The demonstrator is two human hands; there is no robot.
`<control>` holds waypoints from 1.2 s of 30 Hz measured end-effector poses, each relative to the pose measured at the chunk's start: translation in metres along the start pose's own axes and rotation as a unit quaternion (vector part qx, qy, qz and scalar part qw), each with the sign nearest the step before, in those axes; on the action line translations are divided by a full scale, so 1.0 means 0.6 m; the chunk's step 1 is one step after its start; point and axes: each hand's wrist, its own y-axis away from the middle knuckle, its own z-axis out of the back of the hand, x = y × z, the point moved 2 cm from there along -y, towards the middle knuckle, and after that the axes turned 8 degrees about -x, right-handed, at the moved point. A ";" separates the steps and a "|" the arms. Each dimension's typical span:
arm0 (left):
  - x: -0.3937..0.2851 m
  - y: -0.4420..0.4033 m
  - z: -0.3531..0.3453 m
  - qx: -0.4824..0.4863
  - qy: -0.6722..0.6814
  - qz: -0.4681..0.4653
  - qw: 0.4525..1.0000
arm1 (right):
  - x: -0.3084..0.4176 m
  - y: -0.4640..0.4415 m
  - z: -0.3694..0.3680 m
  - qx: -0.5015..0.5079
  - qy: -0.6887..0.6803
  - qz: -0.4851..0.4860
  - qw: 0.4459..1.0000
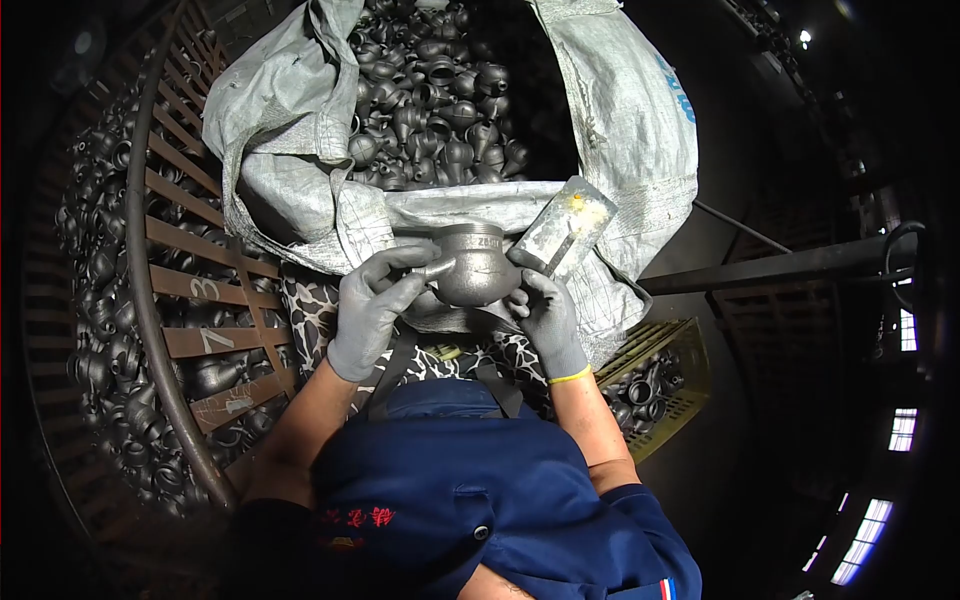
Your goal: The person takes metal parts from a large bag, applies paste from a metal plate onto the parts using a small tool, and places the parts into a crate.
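Observation:
A dark grey round metal casting with a raised collar and a side spout is held up in front of my lap. My left hand, in a grey glove, pinches the spout on its left side. My right hand, also gloved, has its fingers closed against the casting's right side. Just beyond, a flat grey plate or tray with a yellowish spot lies tilted on the rim of a big white woven bag. Inside the bag are several similar castings.
A rusty metal cage full of castings stands at the left. To the right of my lap is a yellow plastic crate with more castings. A dark metal bar runs across at the right.

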 end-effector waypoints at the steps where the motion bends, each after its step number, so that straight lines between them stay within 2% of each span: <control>1: 0.003 0.002 0.001 0.014 0.002 -0.009 1.000 | -0.001 -0.001 0.002 0.005 -0.011 -0.002 1.000; 9: 0.006 0.010 0.004 0.064 0.028 -0.019 0.997 | 0.039 0.005 -0.012 -0.001 -0.006 0.046 0.999; 11: -0.009 0.012 0.000 0.090 0.048 0.021 0.995 | 0.050 0.004 -0.010 0.027 -0.014 0.048 0.998; 12: -0.019 0.012 0.000 0.089 0.048 0.021 0.995 | 0.055 0.011 -0.019 0.014 0.000 0.053 0.999; 14: -0.033 0.008 0.006 0.047 -0.066 0.028 0.996 | 0.059 0.013 -0.024 0.037 -0.005 0.041 0.998; 15: -0.036 0.000 0.000 0.031 0.027 0.002 0.999 | 0.061 0.014 -0.027 0.060 -0.010 0.029 0.998; 17: -0.054 0.001 -0.015 0.021 0.038 -0.025 0.999 | 0.069 0.014 -0.040 0.061 0.016 0.029 0.998; 19: -0.048 -0.008 -0.014 0.113 -0.095 0.020 0.989 | 0.070 0.010 -0.051 0.091 0.060 0.008 0.994; 20: -0.043 -0.005 -0.020 0.186 -0.082 0.126 0.971 | 0.066 -0.004 -0.041 0.135 0.102 0.015 0.986; 21: -0.040 0.000 -0.025 0.253 -0.084 0.228 0.936 | 0.067 -0.004 -0.049 0.136 0.102 0.014 0.985; 24: 0.011 0.008 -0.014 0.259 -0.022 0.238 0.936 | 0.067 -0.007 -0.070 0.090 0.208 -0.001 0.974; 26: 0.021 0.015 -0.017 0.221 0.124 0.292 0.922 | 0.063 -0.007 -0.078 0.075 0.216 0.012 0.973; 27: 0.030 0.018 -0.019 0.221 0.124 0.291 0.922 | 0.063 -0.009 -0.082 0.061 0.225 0.025 0.972; 28: 0.039 0.019 -0.017 0.167 0.122 0.270 0.940 | 0.071 -0.016 -0.070 0.053 0.308 0.062 0.948; 29: 0.044 0.019 -0.016 0.112 0.119 0.247 0.955 | 0.065 -0.021 -0.063 0.055 0.309 0.061 0.948; 30: 0.035 0.020 -0.022 0.112 0.138 0.228 0.957 | 0.061 -0.025 -0.059 0.035 0.332 0.128 0.934; 32: 0.032 0.017 -0.023 0.083 0.134 0.192 0.969 | 0.062 -0.009 -0.055 0.037 0.414 0.224 0.882; 35: 0.033 0.015 -0.027 0.024 0.138 0.132 0.981 | 0.067 0.044 -0.065 0.104 0.543 0.352 0.755; 36: 0.033 0.016 -0.028 -0.005 0.147 0.108 0.983 | 0.073 0.072 -0.085 0.122 0.529 0.289 0.789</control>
